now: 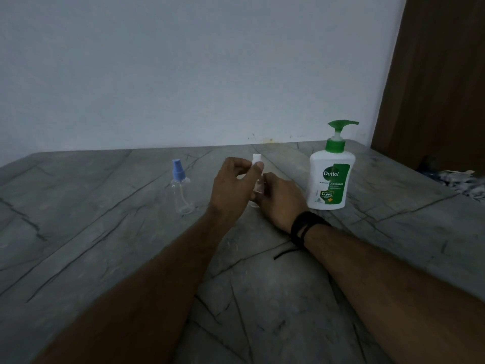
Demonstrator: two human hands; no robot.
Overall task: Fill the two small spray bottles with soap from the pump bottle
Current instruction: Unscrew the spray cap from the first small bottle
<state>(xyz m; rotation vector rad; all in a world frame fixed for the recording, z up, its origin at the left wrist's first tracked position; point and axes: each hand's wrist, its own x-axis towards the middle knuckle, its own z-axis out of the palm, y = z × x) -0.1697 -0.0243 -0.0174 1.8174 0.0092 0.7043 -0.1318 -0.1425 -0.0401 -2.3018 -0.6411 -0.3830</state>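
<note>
A small clear spray bottle with a white cap [256, 160] stands upright at the table's middle, mostly hidden between my hands. My left hand [232, 186] pinches the white cap from the left. My right hand [279, 199] wraps the bottle's clear body from the right. A second small clear spray bottle with a blue cap [180, 187] stands alone to the left, apart from both hands. The white pump bottle with a green pump head and green label [331, 177] stands upright just right of my right hand.
The grey marble-patterned table [105, 245] runs up to a pale wall at the back. A brown panel [441, 74] rises at the right. Crumpled dark and white cloth [462, 179] lies at the table's far right edge. A black band circles my right wrist.
</note>
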